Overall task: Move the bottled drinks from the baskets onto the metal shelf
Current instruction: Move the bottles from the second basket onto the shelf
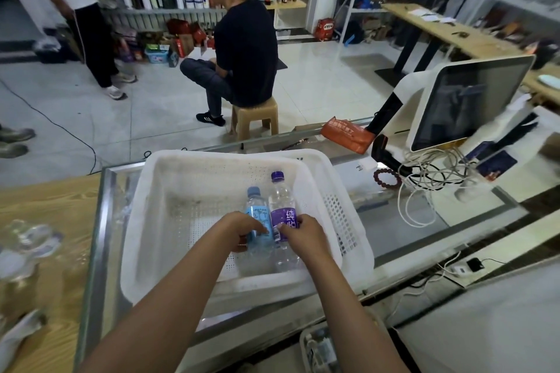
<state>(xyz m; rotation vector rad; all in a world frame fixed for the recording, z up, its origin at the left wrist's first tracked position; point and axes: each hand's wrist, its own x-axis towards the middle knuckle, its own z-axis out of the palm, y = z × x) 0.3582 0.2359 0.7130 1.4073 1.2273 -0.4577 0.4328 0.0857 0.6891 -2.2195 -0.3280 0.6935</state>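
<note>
A white perforated basket [169, 191] sits on the glass counter in front of me. Two clear bottles lie side by side inside it, caps pointing away. My left hand [242, 228] grips the blue-labelled bottle [257, 212] around its middle. My right hand [304, 235] pinches the purple-labelled bottle [281, 203] at its label. Both forearms reach in over the basket's near rim. The metal shelf for the drinks cannot be picked out with certainty.
Blurred bottles [27, 248] stand on the wooden counter at the left. A checkout screen [466, 103], tangled cables [424, 179], a bead bracelet [387, 179] and an orange packet [348, 133] lie to the right. A person sits on a stool [254, 118] beyond the counter.
</note>
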